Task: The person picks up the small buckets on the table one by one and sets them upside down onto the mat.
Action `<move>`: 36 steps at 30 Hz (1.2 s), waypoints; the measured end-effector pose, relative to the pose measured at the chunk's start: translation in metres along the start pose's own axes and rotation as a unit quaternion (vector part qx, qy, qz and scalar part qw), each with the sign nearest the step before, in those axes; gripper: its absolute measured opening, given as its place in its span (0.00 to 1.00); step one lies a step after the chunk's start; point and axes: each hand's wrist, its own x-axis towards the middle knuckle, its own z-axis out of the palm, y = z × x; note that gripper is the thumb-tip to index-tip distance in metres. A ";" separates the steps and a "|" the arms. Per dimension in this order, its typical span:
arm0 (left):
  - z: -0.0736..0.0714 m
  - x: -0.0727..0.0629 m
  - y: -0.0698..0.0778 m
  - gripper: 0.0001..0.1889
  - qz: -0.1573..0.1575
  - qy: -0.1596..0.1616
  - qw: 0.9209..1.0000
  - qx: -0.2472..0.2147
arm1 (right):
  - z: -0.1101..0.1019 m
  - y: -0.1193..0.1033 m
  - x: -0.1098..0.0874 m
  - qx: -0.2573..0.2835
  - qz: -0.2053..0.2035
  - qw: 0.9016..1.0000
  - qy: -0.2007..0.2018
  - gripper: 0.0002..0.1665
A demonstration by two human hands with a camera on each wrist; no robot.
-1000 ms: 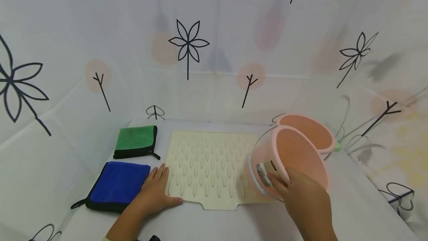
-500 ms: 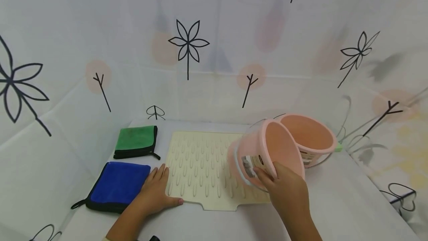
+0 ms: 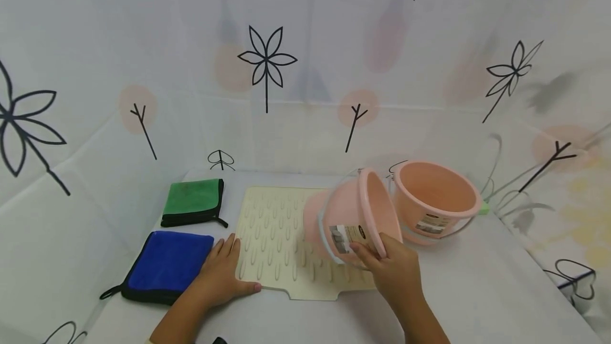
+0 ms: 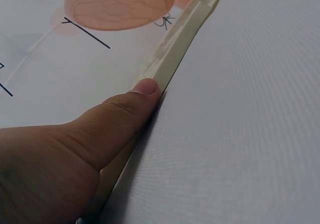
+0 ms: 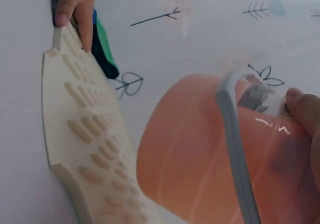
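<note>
My right hand (image 3: 393, 270) grips the rim of a pink bucket (image 3: 343, 209), thumb outside near its label. The bucket is tilted, its mouth facing right and its base over the cream ridged board (image 3: 274, 227). In the right wrist view, a gap shows between the bucket (image 5: 195, 149) and the board (image 5: 70, 104). My left hand (image 3: 220, 275) rests at the board's left edge with straight fingers, the thumb along the front edge. The left wrist view shows that thumb (image 4: 120, 109) touching the board's edge. Fingers of the right hand inside the bucket are mostly hidden.
A second pink bucket (image 3: 436, 201) stands upright at the back right, its handle hanging down. A folded blue cloth (image 3: 171, 262) and a folded green cloth (image 3: 193, 196) lie left of the board. White patterned fabric (image 3: 310, 68) hangs behind the table.
My right hand has carried the tilted bucket leftward over the board, uncovering more of the second bucket. The left hand stays where it was.
</note>
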 end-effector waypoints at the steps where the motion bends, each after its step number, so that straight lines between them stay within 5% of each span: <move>1: 0.000 0.000 0.000 0.75 0.000 0.000 1.000 0.000 | 0.002 0.002 -0.001 0.020 0.014 1.000 -0.008 0.24; 6: 0.000 0.000 0.000 0.76 0.003 -0.002 1.000 0.003 | 0.011 0.007 -0.005 0.106 0.092 0.989 -0.039 0.30; 9: -0.001 -0.001 -0.002 0.76 0.003 0.001 1.000 0.003 | 0.016 0.006 -0.006 0.147 0.135 0.979 -0.044 0.22; 15: 0.000 -0.001 -0.003 0.76 0.012 0.010 1.000 0.003 | 0.026 0.004 -0.008 0.175 0.234 0.955 -0.045 0.23; 26: -0.005 0.000 0.000 0.71 0.019 -0.002 1.000 -0.022 | 0.037 0.008 -0.014 0.238 0.266 0.934 -0.034 0.23; 32: -0.017 0.002 0.005 0.60 0.012 0.017 0.993 -0.115 | 0.036 0.005 -0.015 0.240 0.276 0.930 -0.029 0.23; 36: -0.024 0.002 0.016 0.53 0.055 0.043 0.980 -0.186 | 0.038 0.005 -0.016 0.219 0.276 0.935 -0.037 0.24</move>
